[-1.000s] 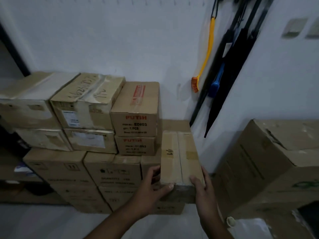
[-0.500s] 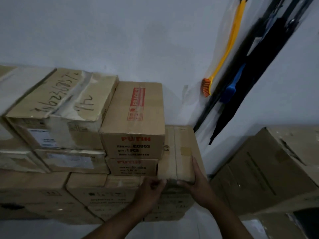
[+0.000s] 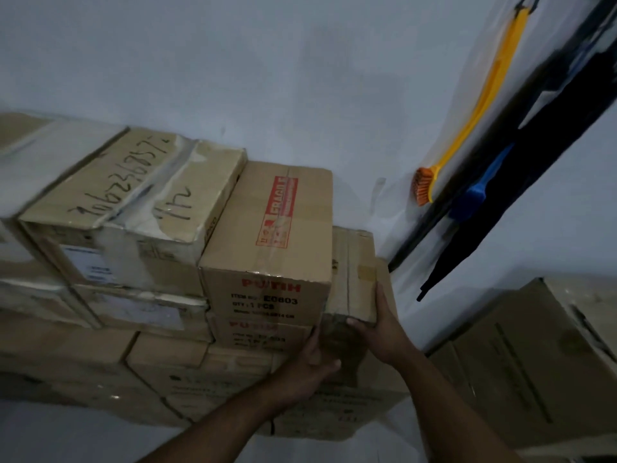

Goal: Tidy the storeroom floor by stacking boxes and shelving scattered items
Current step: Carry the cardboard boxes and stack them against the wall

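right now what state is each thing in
narrow box, closed, taped, gripped by both hands beside the fragile box
left hand, grips narrow box's front left
right hand, grips its front right corner
fragile box, closed, taped, stacked on another box
scrawled box, closed, tape wrinkled
yellow brush, hanging on wall
blue brush, hanging on wall

"PUTIH", "E0803", "FRAGILE" on box [image 3: 267, 235]
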Tool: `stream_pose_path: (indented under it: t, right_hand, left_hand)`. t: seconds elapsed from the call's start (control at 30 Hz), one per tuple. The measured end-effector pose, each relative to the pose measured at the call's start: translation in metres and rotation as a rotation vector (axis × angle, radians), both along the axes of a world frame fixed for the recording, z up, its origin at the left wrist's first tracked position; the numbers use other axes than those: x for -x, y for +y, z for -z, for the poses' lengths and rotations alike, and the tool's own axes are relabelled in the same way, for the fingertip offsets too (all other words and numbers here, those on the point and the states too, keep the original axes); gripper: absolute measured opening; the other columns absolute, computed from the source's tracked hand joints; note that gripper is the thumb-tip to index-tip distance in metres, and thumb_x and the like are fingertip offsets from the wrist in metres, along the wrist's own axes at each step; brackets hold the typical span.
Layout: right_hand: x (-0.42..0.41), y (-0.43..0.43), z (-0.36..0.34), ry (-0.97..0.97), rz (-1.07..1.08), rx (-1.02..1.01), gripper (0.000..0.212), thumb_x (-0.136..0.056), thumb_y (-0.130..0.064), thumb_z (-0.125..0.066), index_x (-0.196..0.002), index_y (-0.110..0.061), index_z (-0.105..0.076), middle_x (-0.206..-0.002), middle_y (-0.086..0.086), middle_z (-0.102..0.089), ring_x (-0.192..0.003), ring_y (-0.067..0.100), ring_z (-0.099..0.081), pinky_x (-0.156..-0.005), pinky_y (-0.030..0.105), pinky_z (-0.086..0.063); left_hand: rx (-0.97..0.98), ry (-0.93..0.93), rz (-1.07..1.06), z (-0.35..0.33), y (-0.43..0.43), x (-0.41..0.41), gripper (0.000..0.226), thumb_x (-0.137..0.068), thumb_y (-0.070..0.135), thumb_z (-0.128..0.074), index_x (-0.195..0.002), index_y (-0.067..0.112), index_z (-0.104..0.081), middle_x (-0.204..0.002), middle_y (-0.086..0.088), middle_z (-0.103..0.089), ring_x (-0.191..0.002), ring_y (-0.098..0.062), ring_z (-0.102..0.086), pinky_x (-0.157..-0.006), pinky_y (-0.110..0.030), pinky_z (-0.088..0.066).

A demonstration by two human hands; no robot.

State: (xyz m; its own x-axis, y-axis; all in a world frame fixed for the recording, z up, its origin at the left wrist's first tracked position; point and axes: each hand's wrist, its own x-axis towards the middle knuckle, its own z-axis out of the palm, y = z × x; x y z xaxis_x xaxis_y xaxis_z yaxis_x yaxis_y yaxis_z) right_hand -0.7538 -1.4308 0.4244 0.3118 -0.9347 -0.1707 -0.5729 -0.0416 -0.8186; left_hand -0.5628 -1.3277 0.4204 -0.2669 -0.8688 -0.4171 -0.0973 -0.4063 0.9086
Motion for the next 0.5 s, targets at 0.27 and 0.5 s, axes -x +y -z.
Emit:
stream_pose_path:
  t: [0.27, 0.5]
  right_hand:
    - [0.010, 0.015, 0.023, 0.208, 0.120, 0.154, 0.110, -0.084, -0.072, -0.065, -0.162, -0.034, 0.001, -0.159, 0.000, -0.033, -0.140, 0.024, -0.040, -0.111, 0.042, -0.044]
    - [0.019, 0.074, 0.044, 0.351, 0.095, 0.582, 0.081, -0.077, -0.029, -0.078, -0.148, -0.015, -0.041, -0.146, 0.017, -0.040, -0.129, 0.038, -0.043, -0.100, 0.050, -0.047]
  left_hand:
    - [0.137, -0.147, -0.136, 0.030, 0.004, 0.020, 0.080, -0.096, 0.032, -0.069, -0.158, 0.040, -0.018, -0.148, 0.022, -0.039, -0.127, 0.001, -0.049, -0.090, -0.012, -0.050]
    - [0.315, -0.460, -0.292, 0.057, 0.054, 0.027, 0.030, -0.091, 0.034, -0.068, -0.120, 0.028, -0.067, -0.121, 0.005, -0.059, -0.104, -0.008, -0.064, -0.090, -0.027, -0.055]
